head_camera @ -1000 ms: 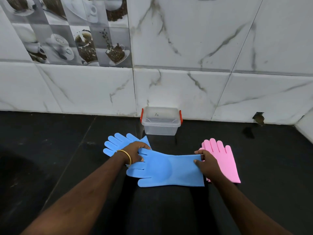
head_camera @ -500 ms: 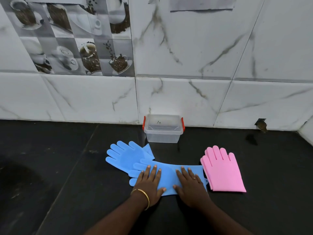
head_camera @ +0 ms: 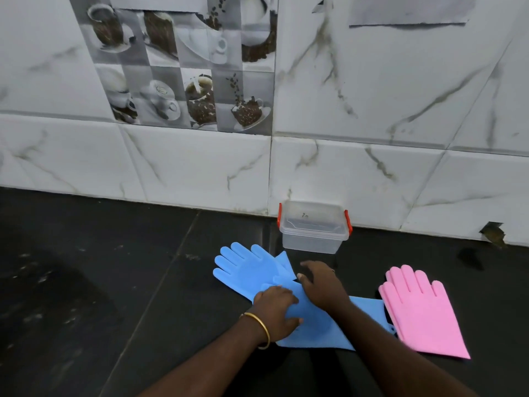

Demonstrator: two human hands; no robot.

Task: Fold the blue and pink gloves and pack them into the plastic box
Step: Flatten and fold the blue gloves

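Observation:
Two blue gloves lie on the black counter. One blue glove (head_camera: 247, 267) is spread flat at the left, fingers pointing up-left. The other blue glove (head_camera: 367, 306) lies crosswise in front of it, its cuff reaching the pink gloves (head_camera: 422, 316), which are stacked flat at the right. My left hand (head_camera: 276, 312), wearing a gold bangle, grips the crosswise glove near its finger end with curled fingers. My right hand (head_camera: 323, 285) crosses over that glove and pinches its fingertips. The clear plastic box (head_camera: 313, 229) with red clips stands closed against the wall behind.
A white marble-tiled wall (head_camera: 400, 110) runs along the back of the black counter (head_camera: 114, 282). A chipped hole (head_camera: 492, 233) shows in the wall's base at the right. A coffee-cup picture tile (head_camera: 186, 67) hangs at the upper left.
Both hands lay flat pressing the crosswise blue glove half a second ago. They have now shifted left to its finger end, with the fingers curled on it.

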